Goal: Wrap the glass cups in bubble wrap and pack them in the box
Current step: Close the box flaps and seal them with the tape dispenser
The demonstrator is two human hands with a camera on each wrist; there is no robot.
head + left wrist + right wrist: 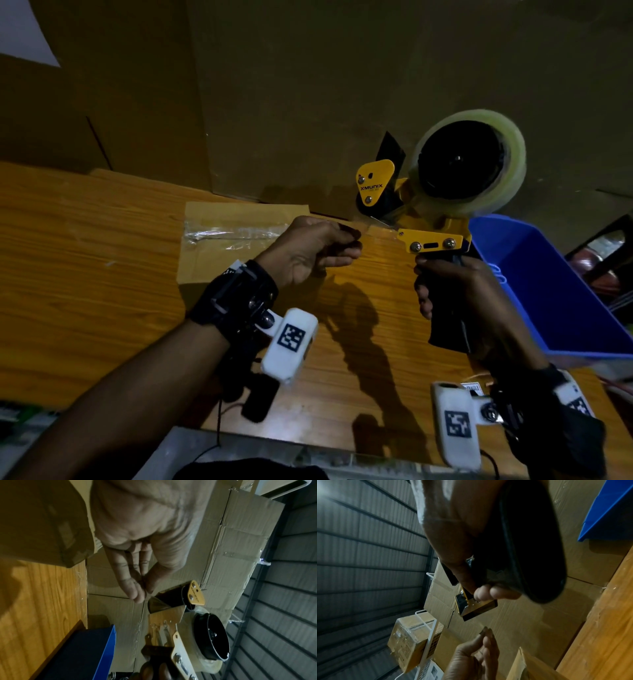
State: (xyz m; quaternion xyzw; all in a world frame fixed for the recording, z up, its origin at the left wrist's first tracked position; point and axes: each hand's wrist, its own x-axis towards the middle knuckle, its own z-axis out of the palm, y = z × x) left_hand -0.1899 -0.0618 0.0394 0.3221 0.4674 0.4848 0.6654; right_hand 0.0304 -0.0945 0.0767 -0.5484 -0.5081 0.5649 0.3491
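Note:
My right hand (442,294) grips the black handle of a yellow tape dispenser (431,240), held above the wooden table (85,274). Its roll of clear tape (513,161) points up and away. Just left of the blade, my left hand (356,241) pinches the free end of the tape between thumb and fingers (137,595). A small brown carton (239,219) with a clear tape strip along its top lies on the table behind that hand. From the right wrist view, my right hand's fingers (488,593) wrap the handle. No glass cup or bubble wrap shows.
Large cardboard boxes (342,85) stand along the table's far edge. A blue plastic bin (548,284) sits at the right, close to the dispenser handle. The right wrist view also shows a white wire rack (429,635) with a packed carton beyond the boxes.

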